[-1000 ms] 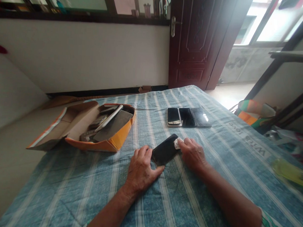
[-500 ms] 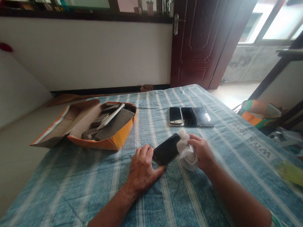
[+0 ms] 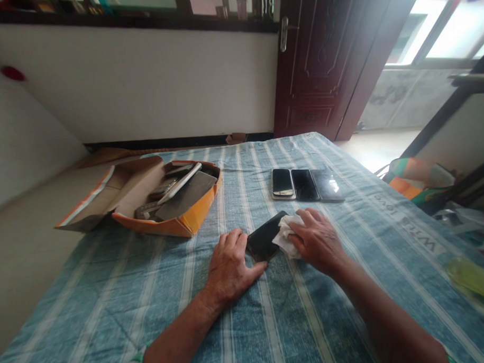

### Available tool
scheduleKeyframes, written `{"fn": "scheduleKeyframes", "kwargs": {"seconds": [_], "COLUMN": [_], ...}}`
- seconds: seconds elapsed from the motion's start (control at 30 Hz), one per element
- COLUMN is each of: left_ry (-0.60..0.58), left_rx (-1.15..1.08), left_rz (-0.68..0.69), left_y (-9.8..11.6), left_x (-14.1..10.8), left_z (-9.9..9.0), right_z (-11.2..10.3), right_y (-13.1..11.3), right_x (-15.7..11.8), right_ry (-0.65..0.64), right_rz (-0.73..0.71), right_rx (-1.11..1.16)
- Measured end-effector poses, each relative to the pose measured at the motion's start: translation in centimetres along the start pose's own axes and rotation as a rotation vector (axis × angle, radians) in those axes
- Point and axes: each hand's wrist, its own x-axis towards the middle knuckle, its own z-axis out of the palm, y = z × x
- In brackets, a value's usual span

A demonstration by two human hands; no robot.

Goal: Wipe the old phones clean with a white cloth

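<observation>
A dark smartphone (image 3: 264,239) lies at a slant on the striped bedcover, screen up. My left hand (image 3: 230,266) grips its near left end between thumb and fingers. Bunched in my right hand (image 3: 319,240) is a crumpled white tissue (image 3: 287,237), pressed against the right part of the phone and covering some of its screen. Beyond my hands, three devices lie side by side: a phone with a pale rim (image 3: 282,183), a black phone (image 3: 304,185) and a wider grey one (image 3: 328,185) that reflects light.
An orange cardboard box (image 3: 185,224) with its lid folded open stands at the left, holding several old devices (image 3: 194,193). The blue striped bedcover (image 3: 205,328) spreads beneath everything. A dark red door (image 3: 308,99) and a white wall (image 3: 150,88) stand behind.
My right hand has closed over the tissue and brought it down onto the phone, where it was earlier held by its edge. My left hand stays on the phone.
</observation>
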Motion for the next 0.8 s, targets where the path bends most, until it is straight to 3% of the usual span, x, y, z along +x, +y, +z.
{"fn": "scheduleKeyframes", "kwargs": {"seconds": [0.13,0.27,0.47,0.7,0.8], "left_ry": [0.006,-0.002,-0.002,-0.014,-0.021], "left_rx": [0.006,0.007,0.002,0.005,-0.002], "left_rz": [0.003,0.000,0.007,0.000,-0.001], "left_y": [0.1,0.2,0.2,0.2,0.2], "left_x": [0.0,0.0,0.1,0.0,0.1], "left_z": [-0.1,-0.3,-0.2,-0.2,-0.2], "right_z": [-1.1,-0.3,1.6,2.2,2.8], "right_y": [-1.0,-1.7,-1.8,-1.2,-1.5], "right_x": [-0.1,-0.1,-0.3,-0.1,0.2], "right_ry": [-0.147,-0.203,-0.124,0.051,0.058], "right_rz": [-0.022,-0.046,-0.050,-0.064,-0.049], "right_rx": [-0.140,-0.148,-0.214,-0.194,-0.203]}}
